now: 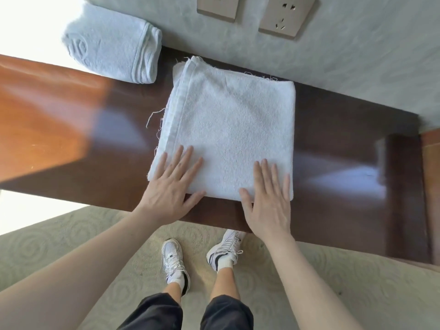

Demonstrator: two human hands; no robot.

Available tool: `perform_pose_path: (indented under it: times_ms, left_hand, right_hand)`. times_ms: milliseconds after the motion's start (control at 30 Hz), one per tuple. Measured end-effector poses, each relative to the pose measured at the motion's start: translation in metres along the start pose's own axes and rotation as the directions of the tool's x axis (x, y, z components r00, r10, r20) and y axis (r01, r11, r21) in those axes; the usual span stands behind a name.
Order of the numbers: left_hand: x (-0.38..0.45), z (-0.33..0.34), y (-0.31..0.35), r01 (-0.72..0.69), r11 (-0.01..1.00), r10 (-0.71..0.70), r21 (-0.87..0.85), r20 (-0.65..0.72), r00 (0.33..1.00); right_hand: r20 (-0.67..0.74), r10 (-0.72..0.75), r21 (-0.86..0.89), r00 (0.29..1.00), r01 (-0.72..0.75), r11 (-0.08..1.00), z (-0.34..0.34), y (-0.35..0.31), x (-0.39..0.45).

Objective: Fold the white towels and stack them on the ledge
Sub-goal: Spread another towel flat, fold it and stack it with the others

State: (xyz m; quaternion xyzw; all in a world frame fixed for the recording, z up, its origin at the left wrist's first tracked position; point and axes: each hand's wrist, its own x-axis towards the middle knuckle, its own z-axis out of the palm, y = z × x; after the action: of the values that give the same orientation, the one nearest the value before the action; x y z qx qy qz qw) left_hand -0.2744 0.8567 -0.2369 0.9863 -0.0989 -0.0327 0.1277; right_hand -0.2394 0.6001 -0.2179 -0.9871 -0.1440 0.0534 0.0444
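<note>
A white towel (228, 125), folded into a rough square with frayed threads along its left and far edges, lies flat on the dark wooden ledge (345, 144). My left hand (173, 186) presses its near left corner with straight, spread fingers. My right hand (269, 198) lies flat on the near right corner, fingers straight. A second folded white towel (112, 46) sits at the far left of the ledge, against the wall.
The wall behind the ledge carries two metal socket plates (285, 15). Bright sunlight falls on the ledge's left part (47, 110). Below the ledge are patterned carpet (333, 282) and my feet in white sneakers (221, 251).
</note>
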Motion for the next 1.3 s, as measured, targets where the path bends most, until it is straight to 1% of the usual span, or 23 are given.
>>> perform_pose_path:
  times_ms: [67, 100, 167, 233, 300, 333, 400, 433, 500, 567, 600, 700, 767, 800, 833, 867, 900, 967, 1033, 1100, 1167, 1233, 1300]
  left_hand:
    - [-0.003, 0.006, 0.009, -0.190, 0.982, 0.190, -0.005, 0.017, 0.982]
    - [-0.003, 0.008, 0.008, -0.237, 0.971, 0.236, 0.021, 0.021, 0.971]
    - [-0.004, 0.009, -0.005, -0.219, 0.974, 0.221, 0.054, -0.028, 0.975]
    - [-0.009, 0.007, -0.024, -0.148, 0.987, 0.153, 0.069, -0.072, 0.986]
    - [-0.019, 0.004, -0.038, -0.094, 0.993, 0.099, 0.075, -0.077, 0.992]
    - [-0.022, 0.003, -0.040, -0.074, 0.994, 0.080, 0.083, -0.080, 0.994]
    - [-0.020, -0.001, -0.031, -0.037, 0.995, 0.046, 0.096, -0.094, 0.995]
    - [-0.017, -0.002, -0.023, -0.039, 0.994, 0.049, 0.099, -0.095, 0.994]
    - [-0.010, -0.003, -0.006, -0.097, 0.991, 0.104, 0.094, -0.076, 0.992]
    - [-0.003, -0.004, 0.008, -0.150, 0.986, 0.153, 0.077, -0.031, 0.988]
    - [0.001, -0.005, 0.012, -0.147, 0.987, 0.149, 0.065, -0.027, 0.988]
    - [0.015, -0.015, 0.014, -0.129, 0.991, 0.131, 0.037, -0.064, 0.989]
    - [0.025, -0.024, 0.010, -0.166, 0.985, 0.170, 0.044, -0.099, 0.980]
    - [0.031, -0.030, 0.008, -0.188, 0.981, 0.191, 0.040, -0.090, 0.977]
    - [0.038, -0.038, 0.006, -0.202, 0.979, 0.203, 0.021, -0.055, 0.978]
    - [0.045, -0.046, 0.006, -0.191, 0.982, 0.191, -0.015, 0.019, 0.981]
    - [0.055, -0.054, 0.005, -0.149, 0.987, 0.155, -0.054, 0.134, 0.979]
    - [0.075, -0.074, 0.001, -0.033, 0.993, 0.072, -0.112, 0.367, 0.927]
    - [0.098, -0.095, -0.006, 0.077, 0.978, 0.037, -0.194, 0.524, 0.851]
    - [0.123, -0.115, -0.015, 0.157, 0.950, 0.040, -0.269, 0.606, 0.794]
    - [0.153, -0.133, -0.025, 0.205, 0.933, 0.043, -0.295, 0.658, 0.751]
    - [0.186, -0.144, -0.039, 0.236, 0.928, 0.030, -0.290, 0.686, 0.727]
    - [0.220, -0.149, -0.054, 0.250, 0.923, 0.022, -0.294, 0.686, 0.727]
  right_hand:
    - [0.061, -0.107, -0.010, 0.992, 0.108, 0.994, 0.003, -0.011, -0.008]
    - [0.093, -0.123, -0.030, 0.988, 0.126, 0.992, 0.003, -0.010, -0.009]
    - [0.137, -0.077, -0.067, 0.988, 0.086, 0.994, 0.000, 0.005, -0.010]
    - [0.167, 0.032, -0.100, 0.986, -0.016, 0.995, -0.010, 0.024, -0.011]
    - [0.184, 0.075, -0.163, 0.980, -0.045, 0.986, -0.017, 0.028, -0.010]
    - [0.184, 0.054, -0.175, 0.981, -0.021, 0.984, -0.019, 0.023, -0.009]
    - [0.180, -0.021, -0.123, 0.983, 0.044, 0.991, -0.022, 0.006, -0.007]
    - [0.188, -0.054, -0.085, 0.981, 0.072, 0.994, -0.022, -0.003, -0.006]
    - [0.227, -0.103, -0.047, 0.968, 0.116, 0.992, -0.020, -0.020, -0.002]
    - [0.270, -0.103, -0.041, 0.957, 0.118, 0.992, -0.017, -0.031, 0.000]
    - [0.286, -0.091, -0.036, 0.954, 0.105, 0.994, -0.016, -0.034, 0.002]
    - [0.297, -0.085, -0.022, 0.951, 0.095, 0.995, -0.019, -0.031, 0.007]
    - [0.309, -0.100, -0.020, 0.946, 0.111, 0.994, -0.023, -0.027, 0.009]
    - [0.316, -0.110, -0.007, 0.942, 0.119, 0.993, -0.025, -0.025, 0.010]
    - [0.317, -0.122, 0.015, 0.941, 0.123, 0.992, -0.027, -0.022, 0.012]
    - [0.315, -0.133, 0.050, 0.940, 0.124, 0.991, -0.031, -0.020, 0.016]
    - [0.322, -0.144, 0.095, 0.936, 0.120, 0.988, -0.036, -0.017, 0.023]
    - [0.337, -0.147, 0.184, 0.930, 0.089, 0.979, -0.053, -0.009, 0.041]
    - [0.398, -0.126, 0.251, 0.909, 0.024, 0.968, -0.077, 0.000, 0.067]
    - [0.524, -0.121, 0.305, 0.843, -0.054, 0.951, -0.103, 0.010, 0.101]
    - [0.626, -0.136, 0.345, 0.768, -0.116, 0.932, -0.125, 0.022, 0.139]
    - [0.680, -0.167, 0.354, 0.714, -0.120, 0.927, -0.143, 0.030, 0.180]
    - [0.714, -0.198, 0.339, 0.671, -0.084, 0.937, -0.158, 0.035, 0.220]
